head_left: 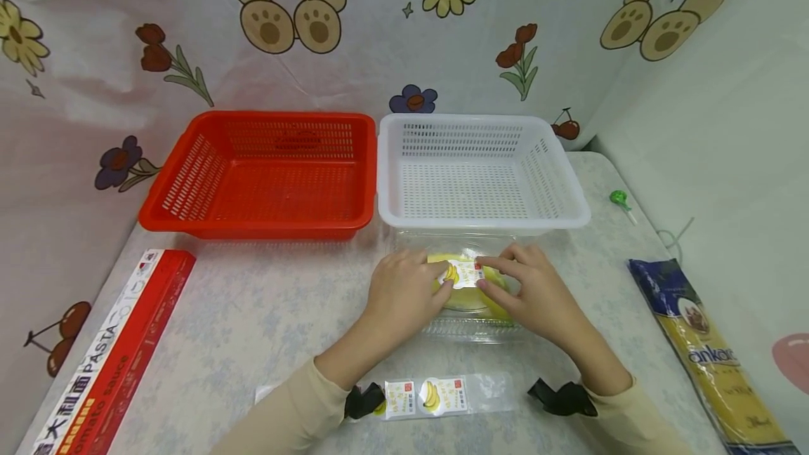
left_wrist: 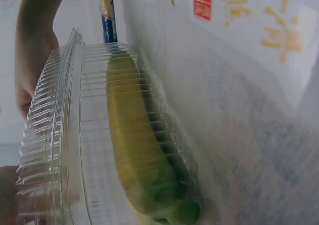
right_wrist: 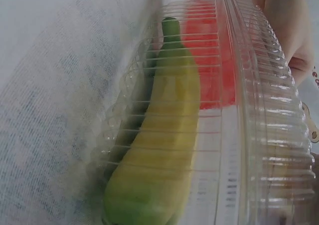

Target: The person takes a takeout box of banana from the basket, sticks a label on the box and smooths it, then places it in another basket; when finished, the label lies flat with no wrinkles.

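A clear plastic clamshell box [head_left: 470,331] with ridged sides stands closed on the table. Inside lie yellow bananas with green ends; one banana [left_wrist: 132,130] shows through the wall in both wrist views. On the lid is a white label [head_left: 465,274] with a banana picture. My left hand [head_left: 404,286] touches the label's left end with index finger and thumb. At its right end my right hand [head_left: 537,293] presses, index fingertip at the upper corner and thumb at the lower one. The other fingers of both hands rest over the lid.
Behind the box stand a red basket [head_left: 284,227] and a white basket [head_left: 483,222]. A strip of banana labels [head_left: 426,397] lies in front. The red pasta box [head_left: 120,350] is at left; a pasta bag [head_left: 708,350] and green lollipop [head_left: 619,198] are at right.
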The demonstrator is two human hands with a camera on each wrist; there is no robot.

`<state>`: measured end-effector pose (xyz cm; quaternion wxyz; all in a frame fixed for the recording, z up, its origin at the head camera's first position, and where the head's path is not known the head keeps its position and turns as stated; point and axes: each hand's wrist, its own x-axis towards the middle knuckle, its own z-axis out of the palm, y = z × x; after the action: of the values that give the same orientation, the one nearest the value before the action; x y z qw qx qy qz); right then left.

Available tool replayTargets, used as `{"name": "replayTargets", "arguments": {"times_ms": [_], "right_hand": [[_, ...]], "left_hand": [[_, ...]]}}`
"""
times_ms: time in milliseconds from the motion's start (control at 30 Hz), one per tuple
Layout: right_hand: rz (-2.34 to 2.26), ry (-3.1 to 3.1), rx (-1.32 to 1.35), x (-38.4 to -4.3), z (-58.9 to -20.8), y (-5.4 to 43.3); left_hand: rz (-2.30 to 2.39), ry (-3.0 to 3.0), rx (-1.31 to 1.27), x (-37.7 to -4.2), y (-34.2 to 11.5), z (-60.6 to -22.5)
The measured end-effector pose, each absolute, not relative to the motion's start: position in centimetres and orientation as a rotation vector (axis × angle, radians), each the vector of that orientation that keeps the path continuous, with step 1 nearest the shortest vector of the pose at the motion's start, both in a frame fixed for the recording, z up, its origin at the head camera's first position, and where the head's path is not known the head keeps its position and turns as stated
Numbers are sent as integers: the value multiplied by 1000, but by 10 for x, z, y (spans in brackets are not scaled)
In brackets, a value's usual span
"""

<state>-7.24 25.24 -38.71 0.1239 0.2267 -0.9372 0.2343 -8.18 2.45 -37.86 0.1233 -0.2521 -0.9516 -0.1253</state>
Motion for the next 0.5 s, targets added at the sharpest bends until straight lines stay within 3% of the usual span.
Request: {"name": "replayTargets", "arguments": {"times_ms": [500], "right_hand": [[735,-2651,696,-71,-389,256]], "left_hand": [[-480,-2661,-717,-76,18,-380]]}}
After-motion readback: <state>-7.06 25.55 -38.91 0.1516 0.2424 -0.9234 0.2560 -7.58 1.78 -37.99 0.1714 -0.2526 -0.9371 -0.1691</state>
